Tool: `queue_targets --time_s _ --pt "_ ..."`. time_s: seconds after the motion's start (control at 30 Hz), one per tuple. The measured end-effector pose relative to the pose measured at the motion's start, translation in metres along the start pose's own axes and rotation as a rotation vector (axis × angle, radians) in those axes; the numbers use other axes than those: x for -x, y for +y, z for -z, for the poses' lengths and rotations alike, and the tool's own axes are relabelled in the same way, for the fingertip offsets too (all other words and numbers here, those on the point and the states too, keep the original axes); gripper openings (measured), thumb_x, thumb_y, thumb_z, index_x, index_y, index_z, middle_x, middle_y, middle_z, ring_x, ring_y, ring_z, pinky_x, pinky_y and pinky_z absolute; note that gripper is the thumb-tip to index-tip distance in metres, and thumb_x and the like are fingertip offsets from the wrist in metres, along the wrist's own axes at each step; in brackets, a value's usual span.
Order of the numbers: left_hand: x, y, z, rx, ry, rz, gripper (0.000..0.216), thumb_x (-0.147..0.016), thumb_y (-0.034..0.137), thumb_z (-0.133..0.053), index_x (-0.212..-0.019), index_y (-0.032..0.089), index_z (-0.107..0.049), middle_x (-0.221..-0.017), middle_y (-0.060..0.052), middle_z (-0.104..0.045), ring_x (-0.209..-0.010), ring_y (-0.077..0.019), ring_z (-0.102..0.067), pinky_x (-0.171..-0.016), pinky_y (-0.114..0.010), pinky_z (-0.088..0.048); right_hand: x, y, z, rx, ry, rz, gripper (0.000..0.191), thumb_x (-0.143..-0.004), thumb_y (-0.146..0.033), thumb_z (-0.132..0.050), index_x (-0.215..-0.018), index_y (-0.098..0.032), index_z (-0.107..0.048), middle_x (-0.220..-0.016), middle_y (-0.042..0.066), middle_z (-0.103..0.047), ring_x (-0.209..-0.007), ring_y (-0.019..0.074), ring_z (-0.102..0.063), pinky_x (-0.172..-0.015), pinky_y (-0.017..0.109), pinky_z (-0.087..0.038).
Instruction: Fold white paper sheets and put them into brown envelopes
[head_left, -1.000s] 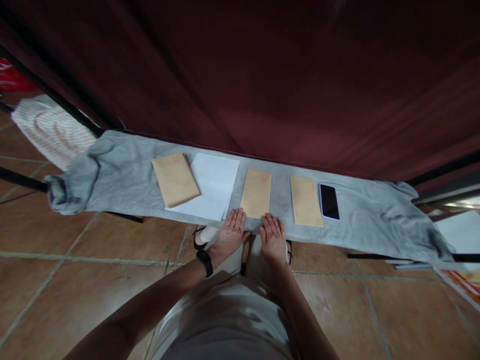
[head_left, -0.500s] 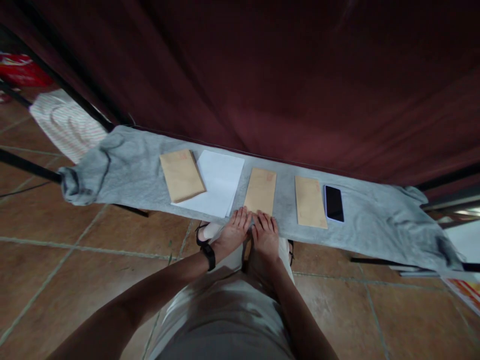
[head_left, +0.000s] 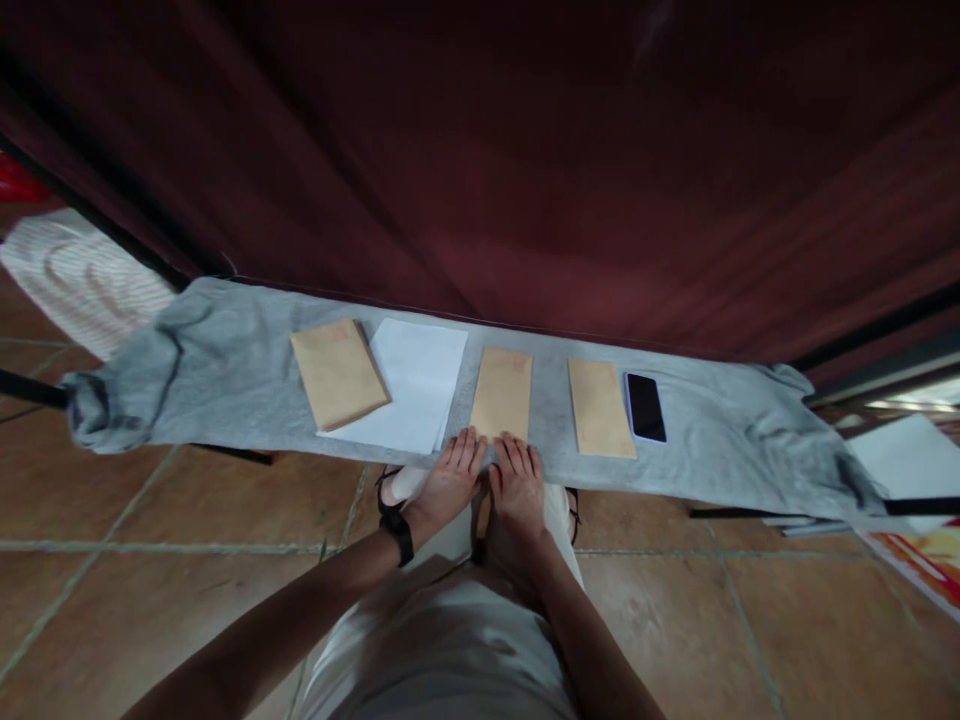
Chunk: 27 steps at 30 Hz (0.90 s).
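Side by side at the near end of a brown paper envelope, my left hand and my right hand lie palm down. The fingers of both are stretched out, their tips on the envelope's near edge, which they partly cover. A black band circles my left wrist. Left of the envelope are white paper sheets, overlapped by a stack of brown envelopes. Another single envelope lies to the right, close beside a dark-screened phone.
A grey cloth covers the narrow bench, bunched at both ends. Behind it hangs a dark red curtain. Striped fabric is at the far left. Papers and a colourful printed sheet sit low on the right, above the tiled floor.
The camera view has shifted, so the bench and its things appear further left and mostly slightly lower. Both hands stay at the middle envelope's near edge; nothing has been picked up.
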<state>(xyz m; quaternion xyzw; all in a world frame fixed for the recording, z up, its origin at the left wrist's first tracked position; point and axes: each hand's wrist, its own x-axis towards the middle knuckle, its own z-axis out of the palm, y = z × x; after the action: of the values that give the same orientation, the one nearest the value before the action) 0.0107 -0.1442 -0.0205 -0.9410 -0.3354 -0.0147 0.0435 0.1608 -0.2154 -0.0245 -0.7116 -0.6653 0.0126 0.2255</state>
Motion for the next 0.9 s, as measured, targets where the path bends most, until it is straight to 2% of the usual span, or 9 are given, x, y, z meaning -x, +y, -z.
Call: queue_targets --time_s 0.17,0.37,0.5,0.7,0.9 --pt "-0.001 -0.001 0.001 0.039 0.066 0.033 0.062 -0.096 0.031 -0.048 -0.152 0.006 -0.04 -0.159 -0.023 -0.037 -0.15 -0.034 -0.032 -0.121 -0.05 -0.03 0.0 0.002 -0.002 0.004 0.016 -0.025 0.046 -0.105 -0.029 -0.042 -0.149 -0.017 -0.048 -0.154 0.011 -0.049 -0.144 0.024 -0.038 -0.121 0.046 -0.023" --pt "-0.009 0.009 0.01 0.102 0.104 -0.068 0.059 -0.094 0.018 -0.04 -0.153 0.011 -0.04 -0.163 -0.012 -0.036 -0.153 -0.026 -0.027 -0.126 -0.05 -0.021 -0.001 0.001 -0.004 -0.013 0.032 -0.048 0.047 -0.104 -0.027 -0.043 -0.149 -0.016 -0.048 -0.151 0.01 -0.052 -0.143 0.0242 -0.041 -0.121 0.046 -0.024" --pt "-0.009 0.008 0.009 0.123 0.127 -0.011 0.054 -0.095 0.018 -0.039 -0.148 0.009 -0.047 -0.159 -0.015 -0.041 -0.151 -0.0257 -0.032 -0.125 -0.047 -0.026 0.002 0.005 -0.006 -0.012 0.063 -0.061 0.047 -0.104 -0.028 -0.042 -0.149 -0.015 -0.047 -0.152 0.011 -0.052 -0.143 0.0245 -0.041 -0.121 0.046 -0.025" --pt "-0.005 -0.001 0.006 0.145 0.185 0.119 0.049 -0.098 0.024 -0.039 -0.14 0.004 -0.055 -0.15 -0.023 -0.05 -0.144 -0.031 -0.044 -0.116 -0.047 -0.039 0.007 0.011 -0.007 0.021 0.094 -0.077 0.049 -0.105 -0.03 -0.04 -0.151 -0.013 -0.044 -0.153 0.012 -0.05 -0.144 0.0245 -0.04 -0.121 0.046 -0.026" --pt "-0.018 -0.006 0.014 0.328 0.195 0.252 0.041 -0.099 0.028 -0.043 -0.133 0.013 -0.06 -0.139 -0.016 -0.062 -0.129 -0.0289 -0.058 -0.11 -0.045 -0.045 0.007 0.009 -0.006 0.041 0.083 -0.098 0.049 -0.105 -0.029 -0.04 -0.151 -0.014 -0.045 -0.154 0.011 -0.049 -0.144 0.0246 -0.041 -0.121 0.047 -0.026"
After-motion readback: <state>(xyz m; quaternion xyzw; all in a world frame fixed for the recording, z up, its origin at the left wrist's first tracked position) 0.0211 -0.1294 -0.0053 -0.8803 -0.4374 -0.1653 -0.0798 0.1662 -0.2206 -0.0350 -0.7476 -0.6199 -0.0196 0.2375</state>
